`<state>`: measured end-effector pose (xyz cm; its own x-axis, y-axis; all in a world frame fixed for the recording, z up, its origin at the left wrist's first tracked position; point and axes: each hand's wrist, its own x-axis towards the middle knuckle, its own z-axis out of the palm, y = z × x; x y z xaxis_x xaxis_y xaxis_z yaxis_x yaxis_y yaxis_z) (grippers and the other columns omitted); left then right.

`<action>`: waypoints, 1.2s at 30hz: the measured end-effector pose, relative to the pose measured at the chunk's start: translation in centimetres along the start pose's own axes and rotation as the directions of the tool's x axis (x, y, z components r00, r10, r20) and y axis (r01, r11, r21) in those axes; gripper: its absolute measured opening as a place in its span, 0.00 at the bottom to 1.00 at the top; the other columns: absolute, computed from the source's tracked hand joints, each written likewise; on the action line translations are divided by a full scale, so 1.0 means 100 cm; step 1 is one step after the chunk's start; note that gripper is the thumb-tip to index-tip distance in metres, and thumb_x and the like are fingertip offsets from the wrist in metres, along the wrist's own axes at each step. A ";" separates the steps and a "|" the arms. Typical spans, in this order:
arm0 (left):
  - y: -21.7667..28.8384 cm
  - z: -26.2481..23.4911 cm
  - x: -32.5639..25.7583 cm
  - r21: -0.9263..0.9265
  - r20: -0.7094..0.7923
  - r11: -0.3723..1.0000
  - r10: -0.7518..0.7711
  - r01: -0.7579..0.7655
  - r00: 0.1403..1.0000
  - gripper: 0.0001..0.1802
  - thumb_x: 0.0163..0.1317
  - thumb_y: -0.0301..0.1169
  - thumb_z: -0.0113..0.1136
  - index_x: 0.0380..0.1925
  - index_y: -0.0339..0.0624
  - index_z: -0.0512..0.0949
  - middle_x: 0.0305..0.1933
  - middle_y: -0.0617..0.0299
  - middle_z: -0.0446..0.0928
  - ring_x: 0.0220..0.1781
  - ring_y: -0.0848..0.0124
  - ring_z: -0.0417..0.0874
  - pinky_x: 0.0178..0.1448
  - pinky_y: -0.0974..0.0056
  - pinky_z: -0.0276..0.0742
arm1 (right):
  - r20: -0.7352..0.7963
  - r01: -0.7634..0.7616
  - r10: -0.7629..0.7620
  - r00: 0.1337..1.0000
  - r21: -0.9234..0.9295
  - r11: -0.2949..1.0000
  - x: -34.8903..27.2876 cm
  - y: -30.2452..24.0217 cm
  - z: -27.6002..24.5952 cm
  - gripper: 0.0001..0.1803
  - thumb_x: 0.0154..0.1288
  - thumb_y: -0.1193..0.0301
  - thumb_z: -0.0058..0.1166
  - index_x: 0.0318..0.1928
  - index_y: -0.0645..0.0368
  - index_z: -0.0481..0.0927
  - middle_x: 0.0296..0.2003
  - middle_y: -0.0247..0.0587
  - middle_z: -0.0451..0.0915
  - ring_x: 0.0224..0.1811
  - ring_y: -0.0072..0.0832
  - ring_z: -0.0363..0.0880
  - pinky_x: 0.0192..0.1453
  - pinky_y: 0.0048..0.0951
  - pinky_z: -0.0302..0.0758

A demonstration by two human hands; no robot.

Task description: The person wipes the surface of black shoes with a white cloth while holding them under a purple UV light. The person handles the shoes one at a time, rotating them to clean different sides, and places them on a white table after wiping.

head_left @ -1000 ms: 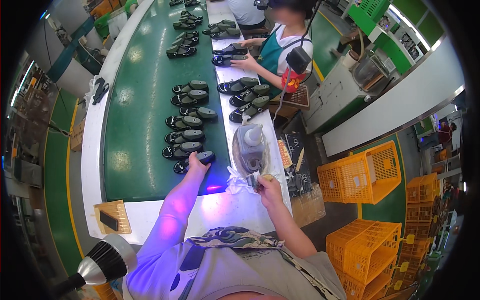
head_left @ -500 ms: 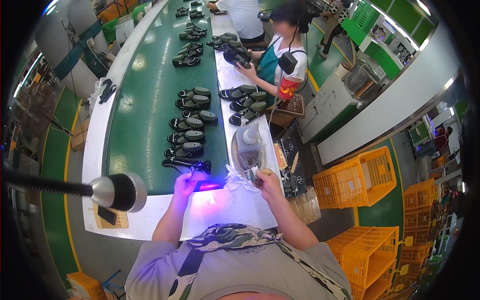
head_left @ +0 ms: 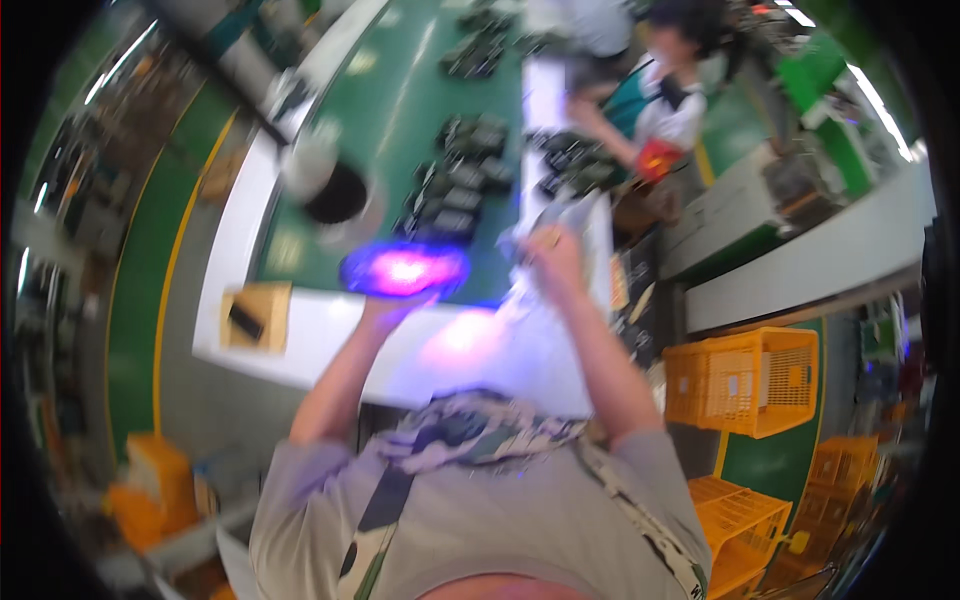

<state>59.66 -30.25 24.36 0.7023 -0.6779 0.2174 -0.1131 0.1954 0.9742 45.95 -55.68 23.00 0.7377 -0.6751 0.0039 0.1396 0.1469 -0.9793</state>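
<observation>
My left hand (head_left: pixel 388 314) is closed on the near side of a dark shoe (head_left: pixel 362 272), raised at the near end of the green belt. A glaring pink and purple light covers much of that shoe. Further right, my right hand (head_left: pixel 556 256) is closed at the tray and bottle area on the white table strip; what its fingers hold is too smeared to make out. A white cloth (head_left: pixel 516 302) lies just below that hand, blurred. Several black shoes (head_left: pixel 450 205) stand in a row on the belt beyond my left hand.
A dark lamp head (head_left: pixel 335 195) on a flexible arm hangs left of the shoe. On the white table edge (head_left: pixel 225 240) lies a wooden board (head_left: pixel 270 305) with a dark flat object. Orange crates (head_left: pixel 740 380) stand at right. A co-worker in a red armband (head_left: pixel 658 158) sits beyond.
The whole view has shifted and blurred. My left hand has turned and lifted the shoe into the light. My right hand has moved away from me, toward the bottle.
</observation>
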 end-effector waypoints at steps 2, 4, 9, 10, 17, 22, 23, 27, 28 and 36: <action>0.004 -0.016 0.001 0.569 0.229 0.750 0.249 -0.337 0.941 0.33 0.45 0.24 0.76 0.54 0.36 0.73 0.52 0.53 0.78 0.55 0.65 0.79 0.60 0.62 0.76 | 0.110 -0.037 0.031 0.993 0.052 0.998 -0.002 -0.035 0.026 0.11 0.60 0.74 0.63 0.30 0.56 0.70 0.24 0.32 0.75 0.23 0.18 0.73 0.28 0.22 0.73; 0.026 -0.013 -0.002 0.071 0.100 0.949 0.299 -0.307 0.949 0.29 0.49 0.22 0.72 0.53 0.33 0.73 0.52 0.49 0.77 0.54 0.62 0.80 0.61 0.64 0.76 | 0.175 0.088 -0.098 0.980 0.068 0.994 -0.002 -0.054 0.042 0.10 0.61 0.75 0.62 0.32 0.61 0.71 0.24 0.33 0.75 0.24 0.18 0.72 0.26 0.22 0.71; 0.059 -0.027 -0.005 0.505 0.356 0.584 0.531 -0.636 0.769 0.27 0.46 0.21 0.71 0.49 0.36 0.74 0.51 0.49 0.79 0.55 0.55 0.82 0.59 0.58 0.79 | 0.353 0.087 -0.125 0.927 0.121 0.989 -0.010 -0.067 0.073 0.10 0.60 0.76 0.63 0.34 0.61 0.73 0.26 0.30 0.74 0.26 0.15 0.72 0.28 0.20 0.71; 0.067 -0.026 -0.007 0.519 0.365 0.568 0.529 -0.639 0.766 0.26 0.46 0.22 0.71 0.48 0.36 0.74 0.50 0.49 0.79 0.55 0.54 0.81 0.59 0.57 0.79 | 0.358 0.096 -0.123 0.925 0.092 0.991 -0.009 -0.065 0.076 0.10 0.59 0.75 0.63 0.34 0.61 0.73 0.26 0.29 0.74 0.26 0.15 0.72 0.29 0.19 0.70; 0.083 -0.019 -0.021 0.588 0.398 0.505 0.501 -0.632 0.769 0.24 0.46 0.22 0.70 0.46 0.36 0.75 0.49 0.48 0.79 0.55 0.51 0.81 0.59 0.54 0.79 | 0.369 0.146 -0.145 0.918 0.025 0.989 -0.012 -0.051 0.094 0.10 0.56 0.76 0.65 0.33 0.61 0.74 0.26 0.27 0.75 0.28 0.12 0.70 0.30 0.17 0.69; 0.080 -0.013 -0.025 0.603 0.398 0.485 0.504 -0.633 0.766 0.25 0.45 0.21 0.70 0.46 0.36 0.75 0.49 0.47 0.79 0.55 0.51 0.81 0.58 0.54 0.79 | 0.404 0.057 -0.071 0.912 0.047 0.997 -0.020 -0.045 0.093 0.09 0.56 0.78 0.64 0.33 0.62 0.74 0.24 0.29 0.75 0.26 0.15 0.71 0.30 0.20 0.70; 0.078 -0.012 -0.025 0.603 0.400 0.485 0.503 -0.633 0.766 0.25 0.45 0.21 0.70 0.46 0.36 0.75 0.49 0.46 0.79 0.55 0.51 0.81 0.58 0.54 0.79 | 0.437 -0.010 -0.023 0.899 0.073 0.997 -0.024 -0.047 0.093 0.09 0.56 0.79 0.63 0.34 0.62 0.74 0.24 0.28 0.74 0.27 0.15 0.71 0.32 0.21 0.70; 0.071 -0.009 -0.024 0.665 0.381 0.467 0.459 -0.583 0.802 0.27 0.43 0.20 0.70 0.47 0.36 0.74 0.49 0.46 0.79 0.52 0.51 0.82 0.56 0.56 0.80 | 0.513 -0.194 0.115 0.851 0.103 0.976 -0.040 -0.061 0.089 0.10 0.55 0.81 0.61 0.35 0.61 0.73 0.24 0.24 0.72 0.28 0.16 0.71 0.36 0.23 0.71; 0.067 -0.010 -0.023 0.666 0.381 0.468 0.456 -0.581 0.804 0.27 0.43 0.20 0.70 0.47 0.36 0.74 0.48 0.46 0.79 0.51 0.51 0.82 0.55 0.56 0.80 | 0.518 -0.218 0.138 0.844 0.096 0.971 -0.042 -0.063 0.088 0.10 0.54 0.81 0.62 0.34 0.61 0.73 0.23 0.25 0.72 0.28 0.16 0.71 0.37 0.23 0.71; 0.056 0.000 -0.022 0.725 0.319 0.589 0.173 -0.358 0.932 0.28 0.40 0.28 0.76 0.45 0.38 0.76 0.43 0.52 0.80 0.44 0.55 0.84 0.48 0.59 0.81 | 0.518 -0.160 0.090 0.851 0.091 0.983 -0.043 -0.084 0.075 0.11 0.54 0.81 0.63 0.34 0.61 0.73 0.24 0.27 0.73 0.28 0.17 0.73 0.37 0.22 0.71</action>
<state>57.53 -27.68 29.33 0.4106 -0.8238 0.3908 -0.8270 -0.1560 0.5401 46.58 -48.55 32.77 0.9823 -0.1864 0.0200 0.0795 0.3177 -0.9449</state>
